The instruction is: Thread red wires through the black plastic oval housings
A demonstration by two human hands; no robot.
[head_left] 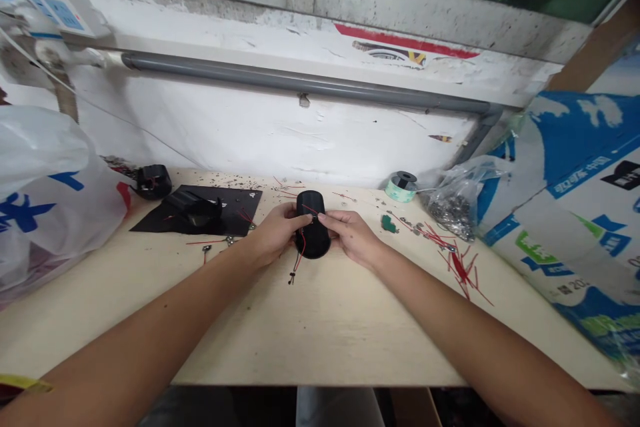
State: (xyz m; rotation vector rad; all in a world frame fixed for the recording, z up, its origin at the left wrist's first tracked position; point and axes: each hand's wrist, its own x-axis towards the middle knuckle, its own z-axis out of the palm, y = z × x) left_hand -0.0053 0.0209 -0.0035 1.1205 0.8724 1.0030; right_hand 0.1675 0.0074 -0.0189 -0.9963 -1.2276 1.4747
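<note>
A black rounded plastic housing point(313, 227) is held over the middle of the wooden bench point(320, 333). My left hand point(274, 232) grips its left side with the fingers wrapped round it. My right hand point(350, 232) holds the right side, and its thumb and forefinger pinch a thin red wire point(310, 209) across the top of the housing. More red and black wire point(297, 263) hangs from the housing down to the bench.
A black mat point(235, 203) with black parts point(197, 210) lies at the left, and a white plastic bag point(45, 193) beyond it. Loose red wires point(463, 267), a bag of metal bits point(453, 203) and a tape roll point(401, 185) lie right. A printed sack point(585, 213) fills the right edge.
</note>
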